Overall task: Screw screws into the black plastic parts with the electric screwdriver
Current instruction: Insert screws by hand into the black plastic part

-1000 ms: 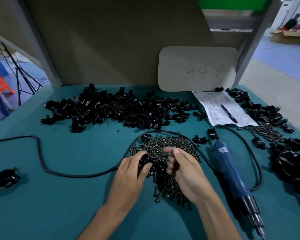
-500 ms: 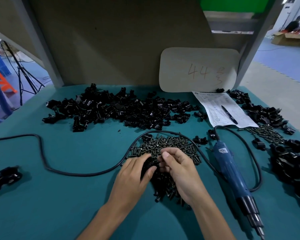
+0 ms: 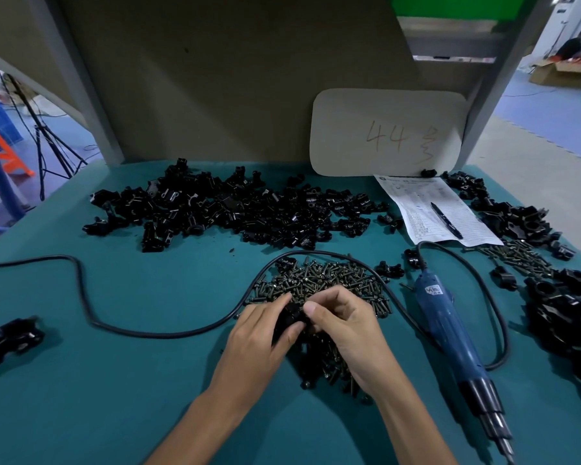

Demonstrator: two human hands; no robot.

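Note:
My left hand [image 3: 260, 333] grips a black plastic part [image 3: 291, 315] over the pile of dark screws [image 3: 322, 283] at the table's middle. My right hand [image 3: 346, 325] has its fingers curled against that part from the right; whether it pinches a screw is hidden. The blue electric screwdriver [image 3: 450, 333] lies on the teal table to the right of my hands, tip pointing toward me, untouched. A large heap of black plastic parts [image 3: 235, 209] stretches across the back of the table.
The screwdriver's black cable [image 3: 81, 280] loops left around the screws. More black parts [image 3: 564, 317] and a smaller screw heap [image 3: 517, 256] lie at the right edge. A paper form with a pen [image 3: 433, 209] and a "44" card [image 3: 388, 132] stand behind. One lone part [image 3: 12, 340] sits far left.
My right hand has moved left from the screw pile to meet the left hand, and both now close around the black part.

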